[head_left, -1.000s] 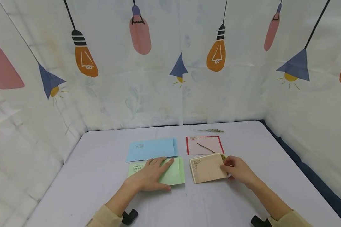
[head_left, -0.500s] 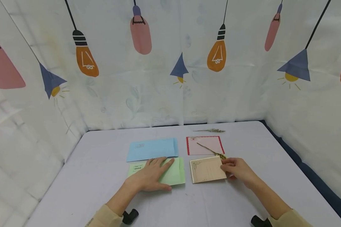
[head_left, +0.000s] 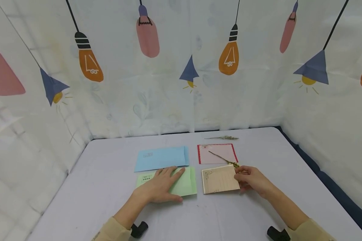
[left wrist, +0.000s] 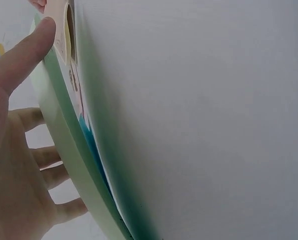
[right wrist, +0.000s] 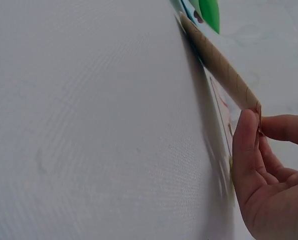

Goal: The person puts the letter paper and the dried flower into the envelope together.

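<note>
In the head view my left hand [head_left: 161,185] lies spread on a light green envelope [head_left: 185,184], fingers straight and the thumb by its lower edge. My right hand [head_left: 253,179] pinches the right edge of a beige paper card [head_left: 220,180] with lines and corner ornaments. In the right wrist view the card [right wrist: 224,70] is raised at that edge, slanting up from the table between thumb and forefinger. Just behind the card, a dried flower sprig [head_left: 220,157] lies across a pink, red-bordered card [head_left: 208,157]. My right hand partly hides the beige card's right edge.
A blue envelope [head_left: 161,159] lies behind the green one. Another dried sprig [head_left: 223,138] is near the far table edge. All of it lies on a white-covered table [head_left: 108,174], with a printed curtain [head_left: 166,100] hanging behind.
The beige card's right edge has shifted slightly left with my right hand. The sprig's flower head, mostly covered by the card at first, now shows. My left hand has stayed in place.
</note>
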Demonstrator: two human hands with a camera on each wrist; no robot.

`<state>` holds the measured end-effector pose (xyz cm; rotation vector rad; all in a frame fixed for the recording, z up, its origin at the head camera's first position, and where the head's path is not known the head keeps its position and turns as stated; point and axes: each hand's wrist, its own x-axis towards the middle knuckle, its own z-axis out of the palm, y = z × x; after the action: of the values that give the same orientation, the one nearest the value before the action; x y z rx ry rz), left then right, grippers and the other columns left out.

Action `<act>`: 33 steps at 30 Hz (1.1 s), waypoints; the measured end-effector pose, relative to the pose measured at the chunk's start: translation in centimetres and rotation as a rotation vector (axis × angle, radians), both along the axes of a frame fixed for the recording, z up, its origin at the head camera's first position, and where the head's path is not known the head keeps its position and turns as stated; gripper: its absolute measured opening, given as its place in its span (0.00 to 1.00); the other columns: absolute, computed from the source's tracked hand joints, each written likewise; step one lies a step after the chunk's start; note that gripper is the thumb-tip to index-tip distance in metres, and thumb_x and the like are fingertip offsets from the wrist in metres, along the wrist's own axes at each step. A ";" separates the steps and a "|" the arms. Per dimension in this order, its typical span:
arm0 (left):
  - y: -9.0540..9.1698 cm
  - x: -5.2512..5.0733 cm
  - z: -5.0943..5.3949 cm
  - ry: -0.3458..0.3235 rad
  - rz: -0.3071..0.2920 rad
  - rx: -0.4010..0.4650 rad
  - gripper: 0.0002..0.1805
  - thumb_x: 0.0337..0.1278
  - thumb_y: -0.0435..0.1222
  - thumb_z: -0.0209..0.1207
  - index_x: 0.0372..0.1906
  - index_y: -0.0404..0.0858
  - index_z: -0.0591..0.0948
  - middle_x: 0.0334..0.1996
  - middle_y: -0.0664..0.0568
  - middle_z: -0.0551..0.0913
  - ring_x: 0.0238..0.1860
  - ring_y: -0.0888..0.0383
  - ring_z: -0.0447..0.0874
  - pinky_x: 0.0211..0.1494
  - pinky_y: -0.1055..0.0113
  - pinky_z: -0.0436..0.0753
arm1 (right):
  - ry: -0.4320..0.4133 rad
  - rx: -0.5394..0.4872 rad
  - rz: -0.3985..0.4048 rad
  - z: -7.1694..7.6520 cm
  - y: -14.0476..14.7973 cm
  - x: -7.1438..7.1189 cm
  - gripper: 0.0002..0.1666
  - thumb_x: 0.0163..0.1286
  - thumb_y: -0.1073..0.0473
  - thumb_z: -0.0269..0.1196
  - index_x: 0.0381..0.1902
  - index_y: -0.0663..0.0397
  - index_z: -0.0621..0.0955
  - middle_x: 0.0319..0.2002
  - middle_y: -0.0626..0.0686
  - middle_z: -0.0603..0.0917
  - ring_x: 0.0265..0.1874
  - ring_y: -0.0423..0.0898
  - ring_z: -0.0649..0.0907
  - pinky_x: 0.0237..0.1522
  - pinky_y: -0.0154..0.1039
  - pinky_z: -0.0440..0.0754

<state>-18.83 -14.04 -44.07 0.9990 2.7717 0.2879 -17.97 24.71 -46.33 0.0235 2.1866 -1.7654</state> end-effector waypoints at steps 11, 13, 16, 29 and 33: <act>0.1 -0.1 0.1 0.003 -0.004 0.000 0.58 0.55 0.69 0.63 0.84 0.48 0.54 0.76 0.42 0.59 0.75 0.43 0.58 0.74 0.39 0.58 | 0.037 -0.069 -0.019 0.6 0.1 0.1 0.25 0.73 0.61 0.65 0.59 0.73 0.72 0.40 0.54 0.84 0.35 0.48 0.83 0.34 0.40 0.85; 0.0 -0.1 0.1 0.005 -0.005 -0.002 0.58 0.55 0.69 0.63 0.84 0.48 0.54 0.76 0.42 0.59 0.75 0.43 0.58 0.74 0.39 0.58 | 0.048 -0.077 -0.020 0.6 0.1 0.1 0.25 0.73 0.60 0.65 0.59 0.73 0.72 0.41 0.54 0.84 0.35 0.48 0.83 0.35 0.40 0.85; -0.1 -0.1 0.0 0.010 -0.009 -0.005 0.58 0.55 0.69 0.63 0.84 0.48 0.54 0.76 0.42 0.59 0.75 0.43 0.57 0.74 0.39 0.58 | 0.056 -0.091 -0.018 0.5 -0.2 -0.1 0.25 0.73 0.60 0.65 0.59 0.72 0.72 0.42 0.54 0.84 0.35 0.48 0.83 0.36 0.39 0.85; 0.3 -0.1 -0.3 0.011 -0.011 -0.012 0.58 0.55 0.70 0.63 0.84 0.49 0.53 0.77 0.43 0.58 0.76 0.44 0.56 0.74 0.40 0.57 | 0.080 -0.133 0.050 0.5 -1.4 0.0 0.22 0.74 0.62 0.64 0.57 0.72 0.72 0.38 0.52 0.84 0.32 0.46 0.83 0.34 0.39 0.85; 0.3 0.0 -0.3 0.016 -0.008 -0.016 0.58 0.55 0.70 0.63 0.84 0.49 0.53 0.77 0.43 0.58 0.76 0.45 0.56 0.74 0.41 0.57 | 0.088 -0.122 0.061 0.5 -1.8 -0.1 0.21 0.74 0.62 0.64 0.56 0.72 0.72 0.38 0.53 0.84 0.33 0.47 0.82 0.34 0.39 0.85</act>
<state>-18.85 -13.72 -44.34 1.0122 2.7790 0.2583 -18.03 22.90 -45.81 -0.1505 2.1109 -1.8948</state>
